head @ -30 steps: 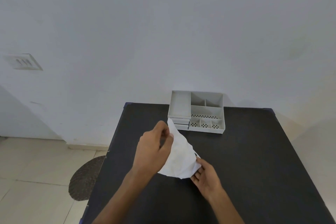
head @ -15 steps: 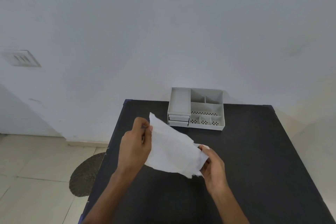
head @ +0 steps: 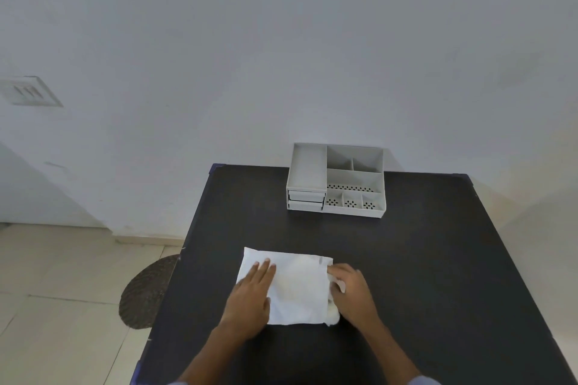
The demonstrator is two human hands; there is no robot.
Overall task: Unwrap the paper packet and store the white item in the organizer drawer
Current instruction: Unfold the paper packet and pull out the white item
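Note:
A white paper sheet [head: 297, 287] lies spread flat on the black table [head: 422, 259] near its front. My left hand [head: 253, 300] presses palm-down on the sheet's left part, fingers together and extended. My right hand [head: 352, 292] rests at the sheet's right edge, fingers curled around a small white item [head: 333, 316] that peeks out below the hand. The grey organizer [head: 336, 180] stands at the table's back edge, with two shut drawers [head: 306, 200] at its front left.
The white wall rises right behind the organizer. The table's left edge drops to a tiled floor with a round dark mat [head: 147, 291]. A switch plate [head: 29, 92] is on the wall at far left.
The paper, held up in the air by both hands before, now lies flat on the table. My left hand has come down on it; my right hand has moved to its right edge.

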